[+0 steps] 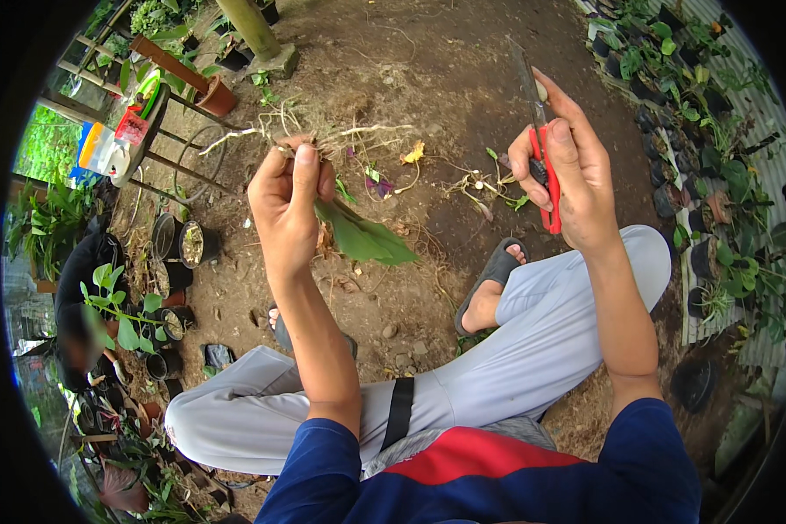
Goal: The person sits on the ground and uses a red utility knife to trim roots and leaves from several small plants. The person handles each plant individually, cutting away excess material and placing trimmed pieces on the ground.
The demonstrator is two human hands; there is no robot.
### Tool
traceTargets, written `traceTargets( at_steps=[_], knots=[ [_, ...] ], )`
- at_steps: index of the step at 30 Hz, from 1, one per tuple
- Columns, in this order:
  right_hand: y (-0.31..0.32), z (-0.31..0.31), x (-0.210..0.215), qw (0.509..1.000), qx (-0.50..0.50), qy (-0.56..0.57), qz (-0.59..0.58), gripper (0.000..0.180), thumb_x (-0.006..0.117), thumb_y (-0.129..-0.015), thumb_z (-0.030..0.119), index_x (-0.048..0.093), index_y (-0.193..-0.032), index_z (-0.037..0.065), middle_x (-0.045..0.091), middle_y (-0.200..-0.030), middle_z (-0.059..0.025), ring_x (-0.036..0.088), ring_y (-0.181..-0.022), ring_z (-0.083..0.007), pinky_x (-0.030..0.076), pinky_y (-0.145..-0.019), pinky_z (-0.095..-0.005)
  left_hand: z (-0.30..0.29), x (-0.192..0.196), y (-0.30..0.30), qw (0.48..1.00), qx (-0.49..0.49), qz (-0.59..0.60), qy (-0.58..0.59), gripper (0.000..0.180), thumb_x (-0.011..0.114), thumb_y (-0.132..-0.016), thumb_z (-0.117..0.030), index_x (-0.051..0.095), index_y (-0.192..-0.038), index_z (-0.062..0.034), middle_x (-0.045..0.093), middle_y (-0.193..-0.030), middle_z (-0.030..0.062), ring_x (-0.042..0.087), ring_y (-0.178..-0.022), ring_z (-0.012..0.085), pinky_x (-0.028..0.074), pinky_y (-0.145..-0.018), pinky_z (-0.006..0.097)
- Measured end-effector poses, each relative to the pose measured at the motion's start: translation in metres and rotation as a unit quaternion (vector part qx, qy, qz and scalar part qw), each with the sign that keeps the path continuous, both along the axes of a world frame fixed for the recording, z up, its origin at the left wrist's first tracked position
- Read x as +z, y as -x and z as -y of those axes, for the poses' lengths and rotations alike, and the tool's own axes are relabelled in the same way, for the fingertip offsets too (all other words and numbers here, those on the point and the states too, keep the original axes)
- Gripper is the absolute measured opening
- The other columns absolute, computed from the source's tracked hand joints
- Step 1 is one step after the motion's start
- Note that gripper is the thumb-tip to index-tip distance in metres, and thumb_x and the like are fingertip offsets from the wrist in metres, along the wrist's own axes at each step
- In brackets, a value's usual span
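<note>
My left hand [281,208] pinches a bare-rooted plant [368,234] between thumb and fingers. Its pale, stringy roots spread out to both sides above my fingertips, and a broad green leaf hangs below the hand. To the right, my right hand [585,179] is wrapped round red-handled scissors [548,196], whose dark blades point up and away from me. The scissors are well apart from the plant. On the soil between my hands lie root scraps [480,185] and a yellow leaf [413,153].
Black pots [199,244] stand along the left, near a person in dark clothing [77,279]. Farther left, a stand [162,131] carries colourful containers [105,150]. A post [251,31] rises at the back. Rows of potted plants [734,188] line the right side.
</note>
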State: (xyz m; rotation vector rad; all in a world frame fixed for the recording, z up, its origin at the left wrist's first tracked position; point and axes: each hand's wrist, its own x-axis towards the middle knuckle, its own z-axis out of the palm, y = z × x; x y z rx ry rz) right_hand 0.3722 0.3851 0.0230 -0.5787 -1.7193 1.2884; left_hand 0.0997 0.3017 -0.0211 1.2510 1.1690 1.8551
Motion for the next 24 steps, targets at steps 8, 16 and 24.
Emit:
traceTargets(
  at_steps=[8, 16, 24],
  knots=[
    [0.006, 0.002, -0.008, 0.995, -0.05, 0.019, 0.082, 0.045, 0.053, -0.106, 0.036, 0.054, -0.146, 0.015, 0.07, -0.08, -0.0081, 0.049, -0.053, -0.0022, 0.042, -0.05, -0.0197, -0.009, -0.002, -0.017, 0.999, -0.032, 0.044, 0.002, 0.019, 0.054, -0.107, -0.019, 0.059, -0.106, -0.001, 0.05, -0.07, -0.0027, 0.046, -0.062, 0.0056, 0.033, -0.056, 0.022],
    [0.024, 0.009, -0.025, 0.94, -0.139, -0.256, 0.18, 0.039, 0.065, -0.098, 0.018, 0.065, -0.136, 0.023, 0.067, -0.08, -0.004, 0.054, -0.054, -0.0129, 0.049, -0.056, -0.0319, -0.021, -0.001, -0.065, 0.986, 0.082, 0.143, 0.037, 0.035, 0.074, -0.094, -0.032, 0.057, -0.105, -0.004, 0.047, -0.069, -0.0088, 0.042, -0.057, 0.0005, 0.028, -0.05, 0.017],
    [0.031, 0.027, -0.031, 0.87, -0.181, -0.348, 0.297, 0.046, 0.073, -0.089, 0.018, 0.067, -0.134, 0.026, 0.057, -0.073, -0.0039, 0.06, -0.055, -0.0205, 0.052, -0.053, -0.0358, -0.02, 0.001, -0.101, 0.976, 0.044, 0.212, 0.025, 0.038, 0.081, -0.087, -0.008, 0.049, -0.106, -0.0012, 0.051, -0.086, -0.0019, 0.048, -0.069, 0.0017, 0.039, -0.057, 0.017]
  ],
)
